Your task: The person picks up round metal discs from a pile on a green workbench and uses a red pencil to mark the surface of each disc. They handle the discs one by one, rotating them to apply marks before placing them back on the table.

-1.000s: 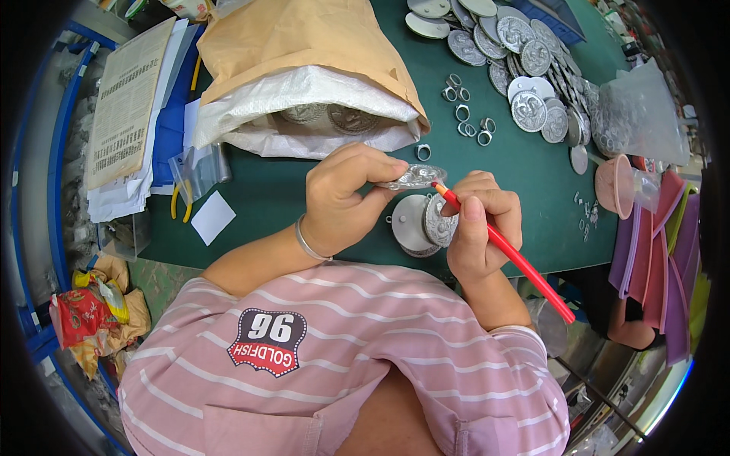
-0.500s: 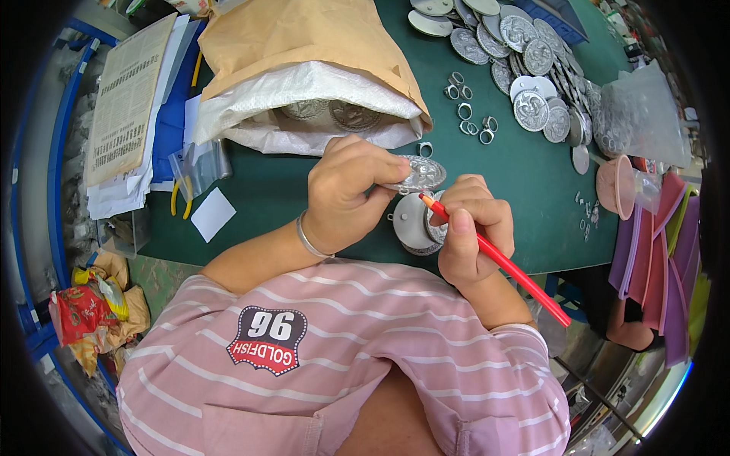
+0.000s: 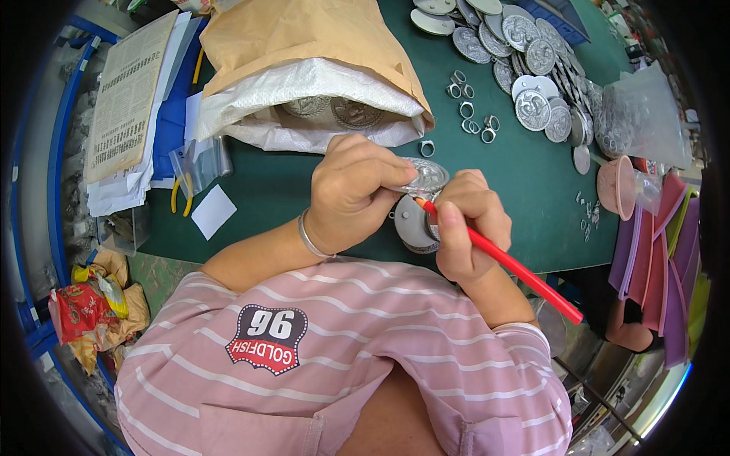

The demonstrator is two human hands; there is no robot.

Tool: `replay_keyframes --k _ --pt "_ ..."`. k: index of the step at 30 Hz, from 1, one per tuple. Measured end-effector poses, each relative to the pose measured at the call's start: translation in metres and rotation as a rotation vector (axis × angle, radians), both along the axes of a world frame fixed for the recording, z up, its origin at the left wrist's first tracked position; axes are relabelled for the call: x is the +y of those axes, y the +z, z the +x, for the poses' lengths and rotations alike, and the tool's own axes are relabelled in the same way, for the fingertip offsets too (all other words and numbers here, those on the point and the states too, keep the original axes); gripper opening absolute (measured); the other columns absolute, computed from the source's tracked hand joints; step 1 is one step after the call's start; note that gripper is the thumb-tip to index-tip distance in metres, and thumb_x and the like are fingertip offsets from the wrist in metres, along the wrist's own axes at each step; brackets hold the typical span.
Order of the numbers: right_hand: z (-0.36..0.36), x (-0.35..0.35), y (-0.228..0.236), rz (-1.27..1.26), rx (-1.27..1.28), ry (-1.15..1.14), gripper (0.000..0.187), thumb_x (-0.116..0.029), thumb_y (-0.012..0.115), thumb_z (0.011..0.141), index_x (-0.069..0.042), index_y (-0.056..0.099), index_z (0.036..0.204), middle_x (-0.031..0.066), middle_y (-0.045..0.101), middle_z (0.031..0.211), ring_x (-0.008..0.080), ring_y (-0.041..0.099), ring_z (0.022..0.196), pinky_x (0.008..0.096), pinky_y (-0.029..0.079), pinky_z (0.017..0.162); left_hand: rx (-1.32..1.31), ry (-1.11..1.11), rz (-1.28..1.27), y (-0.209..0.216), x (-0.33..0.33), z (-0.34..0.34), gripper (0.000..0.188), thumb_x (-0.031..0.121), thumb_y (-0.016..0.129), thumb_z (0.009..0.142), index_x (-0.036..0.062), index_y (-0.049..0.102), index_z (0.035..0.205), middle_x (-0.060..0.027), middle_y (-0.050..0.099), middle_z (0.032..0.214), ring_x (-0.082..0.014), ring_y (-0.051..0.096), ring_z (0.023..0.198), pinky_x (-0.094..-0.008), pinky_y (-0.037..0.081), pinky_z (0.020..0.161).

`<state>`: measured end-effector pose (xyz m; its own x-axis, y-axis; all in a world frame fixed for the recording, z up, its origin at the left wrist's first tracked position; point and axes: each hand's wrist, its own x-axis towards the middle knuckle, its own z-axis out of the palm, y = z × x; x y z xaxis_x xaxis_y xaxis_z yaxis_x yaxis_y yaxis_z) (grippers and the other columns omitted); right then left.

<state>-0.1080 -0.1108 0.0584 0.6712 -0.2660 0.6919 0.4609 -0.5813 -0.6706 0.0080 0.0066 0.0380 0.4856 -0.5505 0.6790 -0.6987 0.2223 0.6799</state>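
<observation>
While our left hand [image 3: 353, 178] pinches embossed silver medallion [image 3: 427, 176] by rim near stacked medallions [image 3: 413, 226], our right hand [image 3: 475, 224] curls tightly round red pencil [image 3: 525, 278]; medallion looks stiff, weighty, best held by edge.

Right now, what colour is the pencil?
Red; the pencil shows best in the head view.

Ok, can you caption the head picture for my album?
Left hand holds a silver medallion, right hand a red pencil, over a green table.
</observation>
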Motion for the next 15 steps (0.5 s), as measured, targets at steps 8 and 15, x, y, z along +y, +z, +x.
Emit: replay_keyframes --k 8,15 --pt "-0.0034 -0.0003 -0.0053 0.186 -0.073 -0.013 0.005 0.003 0.05 0.079 -0.001 0.048 0.079 0.0089 0.056 0.062 0.0177 0.05 0.052 0.0321 0.041 0.057 -0.106 0.063 -0.015 0.0031 -0.0007 0.0033 0.025 -0.005 0.071 0.052 0.0099 0.064 0.071 0.0005 0.06 0.072 -0.0197 0.052 0.066 -0.0312 0.038 0.062" --pt "-0.0035 0.0031 -0.0029 0.183 -0.017 -0.052 0.006 0.004 0.051 0.078 -0.001 0.048 0.078 0.0094 0.056 0.062 0.0177 0.05 0.052 0.0316 0.041 0.057 -0.177 0.085 -0.035 -0.0005 -0.0008 0.0037 0.028 -0.003 0.071 0.05 0.0124 0.064 0.072 0.0028 0.056 0.07 -0.0188 0.05 0.065 -0.0321 0.035 0.063"
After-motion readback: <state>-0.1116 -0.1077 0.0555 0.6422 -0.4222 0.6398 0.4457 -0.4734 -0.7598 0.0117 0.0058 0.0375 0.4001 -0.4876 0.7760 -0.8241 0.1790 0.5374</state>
